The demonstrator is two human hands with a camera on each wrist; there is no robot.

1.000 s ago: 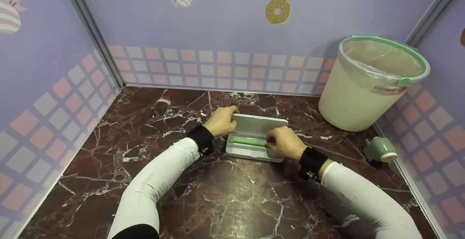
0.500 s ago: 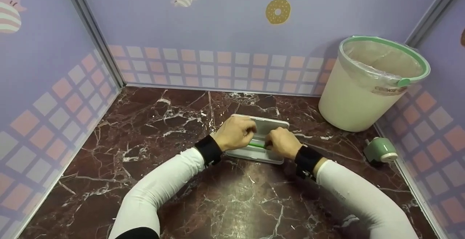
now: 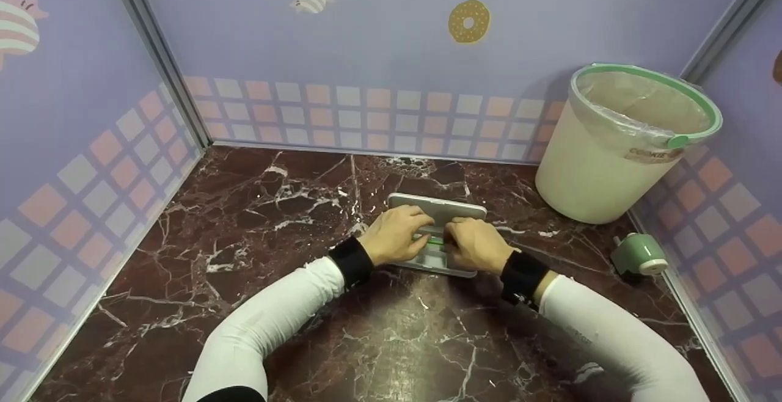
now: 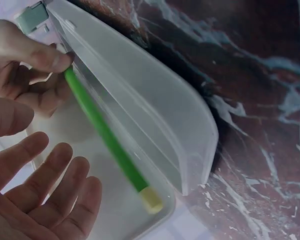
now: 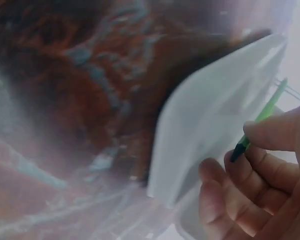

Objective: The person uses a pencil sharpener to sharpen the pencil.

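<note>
A green pencil [image 4: 107,135] with a pale yellow end slants over the open white pencil case [image 3: 434,270]. My right hand [image 3: 479,243] pinches it between thumb and fingers near its dark tip, as the right wrist view shows. The case's lid [image 4: 140,95] stands tilted up along the far side. My left hand [image 3: 394,237] is over the left part of the case, its fingers [image 4: 55,165] spread and loosely bent beside the pencil, holding nothing. In the head view both hands cover much of the case.
A cream bucket [image 3: 599,176] with a green rim and a plastic liner stands at the back right. In front of it, by the right wall, lies a small green device [image 3: 638,254] with a cream knob. Patterned walls enclose the dark marbled tabletop [image 3: 293,194].
My left hand has left the lid's left corner and moved right and nearer, over the case beside the pencil. My right hand keeps its pinch on the pencil, hardly shifting.
</note>
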